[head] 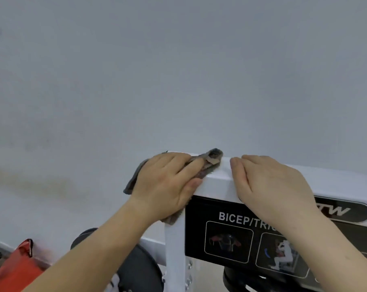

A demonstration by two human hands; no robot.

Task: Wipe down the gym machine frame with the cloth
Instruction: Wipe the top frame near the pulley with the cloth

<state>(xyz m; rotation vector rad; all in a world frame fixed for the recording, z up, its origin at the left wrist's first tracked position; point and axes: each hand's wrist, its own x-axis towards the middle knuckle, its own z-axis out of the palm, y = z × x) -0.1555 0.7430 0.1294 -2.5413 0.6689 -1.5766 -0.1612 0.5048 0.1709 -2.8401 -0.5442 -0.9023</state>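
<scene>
The grey cloth (209,163) sits on the top left corner of the white machine frame (217,185), bunched under your left hand (168,182), which grips it against the bar. Your right hand (269,184) rests flat just beside it, fingers straight, holding nothing, above the black exercise label (199,232).

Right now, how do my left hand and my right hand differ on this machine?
The left hand grips the grey cloth against the white frame; the right hand is bare. The left hand sits at the frame's corner; the right hand lies farther along, above the black label. Both rest on the frame's top.
</scene>
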